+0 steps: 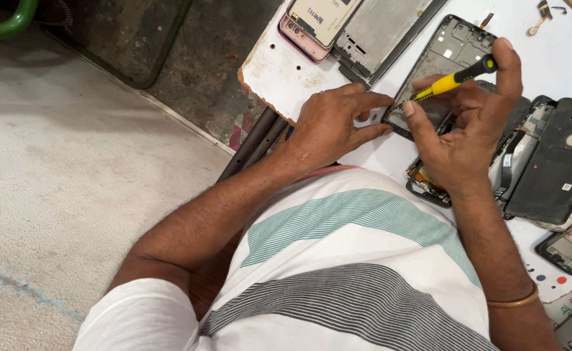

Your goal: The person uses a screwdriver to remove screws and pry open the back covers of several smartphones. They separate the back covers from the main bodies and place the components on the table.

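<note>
Looking down from above at two bare hands over a white counter [286, 78]. Left hand [328, 123] lying palm down, fingers [370, 101] stretched out flat and close together, pressing on the near corner of a dark phone frame [448, 49]. Right hand [468, 123] lifted a little with the wrist bent, thumb and fingers [508, 62] pinching a small yellow screwdriver [452, 80] with a black end. Screwdriver lying slanted across the hand, its tip pointing down toward the frame's lower corner, just beside the left fingertips. Thin gold bangle [513, 300] sitting on the right forearm. Both elbows bent, arms coming up past a white shirt [344, 273] with green and grey stripes.

Phone frame resting tilted on the counter, right between the two hands.

Counter looking worn, with a chipped, brownish edge at its near corner and small holes in the top. Pale rough floor [71, 182] lying to the left, with a dark patch farther up and a bit of green pipe [6, 19] in the far corner.

Pink phone [299, 36] lying at the top of the counter under a pale cream panel [321, 16], beside a grey panel [380, 29]. Black back cover [556, 162] lying to the right, with more opened phone parts around it. Another opened phone [425, 182] peeking out under the right wrist.
</note>
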